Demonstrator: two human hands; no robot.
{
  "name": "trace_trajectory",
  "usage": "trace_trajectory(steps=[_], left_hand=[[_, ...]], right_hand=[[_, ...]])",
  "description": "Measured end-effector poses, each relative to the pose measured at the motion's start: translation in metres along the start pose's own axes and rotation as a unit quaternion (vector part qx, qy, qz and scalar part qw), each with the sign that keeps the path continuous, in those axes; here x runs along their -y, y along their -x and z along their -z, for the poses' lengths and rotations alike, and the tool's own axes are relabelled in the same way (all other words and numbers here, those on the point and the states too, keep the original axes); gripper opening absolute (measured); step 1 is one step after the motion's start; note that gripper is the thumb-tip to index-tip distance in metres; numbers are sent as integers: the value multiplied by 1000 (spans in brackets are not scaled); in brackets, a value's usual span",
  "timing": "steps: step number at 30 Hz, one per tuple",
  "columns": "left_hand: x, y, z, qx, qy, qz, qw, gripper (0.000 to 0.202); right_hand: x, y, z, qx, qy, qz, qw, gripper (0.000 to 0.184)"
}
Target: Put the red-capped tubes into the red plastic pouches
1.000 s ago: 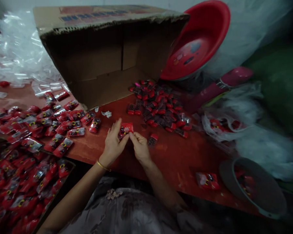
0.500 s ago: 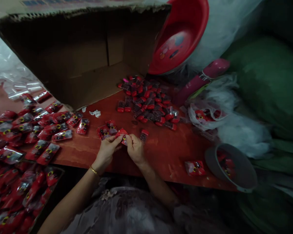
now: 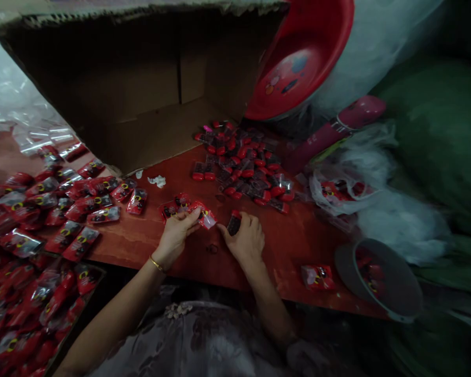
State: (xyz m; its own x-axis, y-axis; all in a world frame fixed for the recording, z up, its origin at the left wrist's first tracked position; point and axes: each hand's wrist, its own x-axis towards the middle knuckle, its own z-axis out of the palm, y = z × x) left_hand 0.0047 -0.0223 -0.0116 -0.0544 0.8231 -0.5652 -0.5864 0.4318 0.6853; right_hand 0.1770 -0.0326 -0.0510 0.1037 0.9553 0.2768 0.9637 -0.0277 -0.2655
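My left hand pinches a small red printed packet just above the red table. A gold bangle circles that wrist. My right hand rests on the table to the right, thumb and fingers closed on a small dark piece with a red cap. Two filled red packets lie right behind my left hand. A heap of the same small dark and red pieces lies further back.
A large cardboard box lies on its side at the back. A red basin leans at the right, a pink bottle below it. Many filled packets cover the left. A grey bowl and one packet sit at the right edge.
My hands have parted. The right hand let go of the packet and moved right onto a small capped piece. The left hand keeps the packet. The camera shifted slightly.
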Motion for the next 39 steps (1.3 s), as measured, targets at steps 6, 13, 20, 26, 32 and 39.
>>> trace_trajectory(steps=[6, 13, 20, 26, 32, 39], left_hand=[[-3, 3, 6, -6, 8, 20, 1000, 46], [2, 7, 6, 16, -91, -41, 995, 44], [-5, 9, 11, 64, -121, -27, 990, 45], [-12, 6, 14, 97, -121, 20, 988, 37], [-4, 12, 5, 134, -93, -19, 986, 35], [23, 19, -6, 91, -36, -49, 994, 40]], right_hand=[[-23, 10, 6, 18, -136, 30, 990, 33], [-6, 31, 48, 218, -407, 18, 887, 30], [7, 27, 39, 255, -482, -54, 836, 32], [9, 26, 36, 256, -506, -58, 822, 33], [12, 26, 34, 222, -516, -43, 826, 30], [28, 39, 20, 99, -489, -71, 864, 25]])
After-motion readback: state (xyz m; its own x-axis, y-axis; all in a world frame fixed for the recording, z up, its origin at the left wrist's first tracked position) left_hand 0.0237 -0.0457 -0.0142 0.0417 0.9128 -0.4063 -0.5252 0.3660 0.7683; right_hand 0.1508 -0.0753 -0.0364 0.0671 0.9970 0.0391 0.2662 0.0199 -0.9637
